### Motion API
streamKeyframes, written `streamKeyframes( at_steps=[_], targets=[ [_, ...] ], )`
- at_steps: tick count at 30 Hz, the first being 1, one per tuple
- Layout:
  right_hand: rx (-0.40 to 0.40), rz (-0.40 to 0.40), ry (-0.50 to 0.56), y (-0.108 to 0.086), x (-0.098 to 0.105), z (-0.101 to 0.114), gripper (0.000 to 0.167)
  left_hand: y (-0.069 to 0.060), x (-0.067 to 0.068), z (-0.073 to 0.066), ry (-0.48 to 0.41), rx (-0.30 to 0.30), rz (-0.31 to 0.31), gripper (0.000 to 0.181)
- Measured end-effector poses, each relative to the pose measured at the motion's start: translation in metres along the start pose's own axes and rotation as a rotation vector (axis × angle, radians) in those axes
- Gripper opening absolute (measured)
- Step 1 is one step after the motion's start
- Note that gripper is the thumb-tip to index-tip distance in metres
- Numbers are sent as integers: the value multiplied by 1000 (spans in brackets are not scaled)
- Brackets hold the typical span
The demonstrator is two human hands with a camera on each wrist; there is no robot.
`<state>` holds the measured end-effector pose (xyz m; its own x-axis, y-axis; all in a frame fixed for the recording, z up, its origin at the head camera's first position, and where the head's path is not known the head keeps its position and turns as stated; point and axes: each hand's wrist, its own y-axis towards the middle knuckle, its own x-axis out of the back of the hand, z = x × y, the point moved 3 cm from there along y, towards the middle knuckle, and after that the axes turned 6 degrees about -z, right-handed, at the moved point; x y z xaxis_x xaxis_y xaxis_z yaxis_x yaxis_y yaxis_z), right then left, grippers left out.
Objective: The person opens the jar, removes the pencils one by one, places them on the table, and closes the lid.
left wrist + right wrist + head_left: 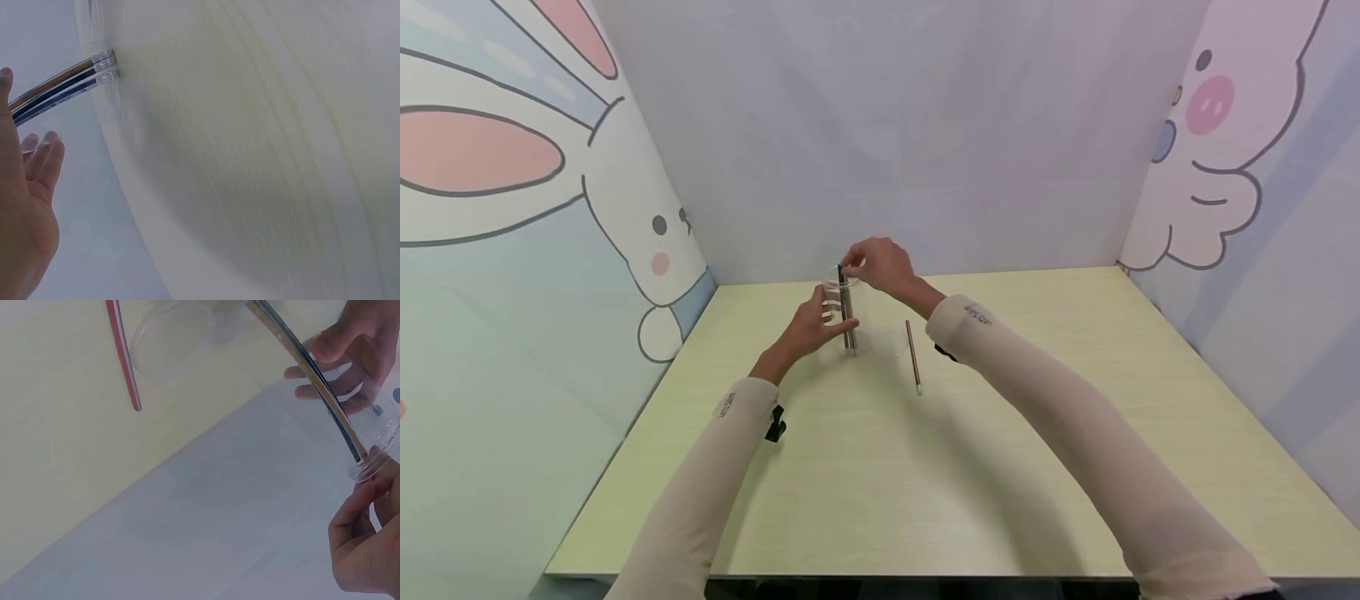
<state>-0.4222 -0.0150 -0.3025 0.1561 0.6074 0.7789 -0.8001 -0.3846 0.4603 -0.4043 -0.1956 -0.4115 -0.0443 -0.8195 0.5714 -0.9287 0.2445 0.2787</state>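
Observation:
A tall clear plastic jar stands upright near the table's back edge, with three dark and brownish pencils inside. My left hand holds the jar around its side, thumb in front and fingers behind. At the jar's mouth, my right hand pinches the top of one pencil between thumb and finger. In the left wrist view the pencils' lower ends rest at the jar's bottom. A red pencil lies on the table to the right of the jar.
A clear round lid lies flat between the jar and the red pencil. The pale wooden table is bounded by a grey back wall and side panels with cartoon animals.

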Motion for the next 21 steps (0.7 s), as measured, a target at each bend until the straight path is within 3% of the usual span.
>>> streamKeyframes(
  at_steps=[10,21],
  targets=[
    [-15,45,56,-3,-2,-1,12,0,-2,2,-2,-20,-9,78],
    [-19,80,61,-4,1,2,18,-1,-1,0,4,-19,-3,81]
  ],
)
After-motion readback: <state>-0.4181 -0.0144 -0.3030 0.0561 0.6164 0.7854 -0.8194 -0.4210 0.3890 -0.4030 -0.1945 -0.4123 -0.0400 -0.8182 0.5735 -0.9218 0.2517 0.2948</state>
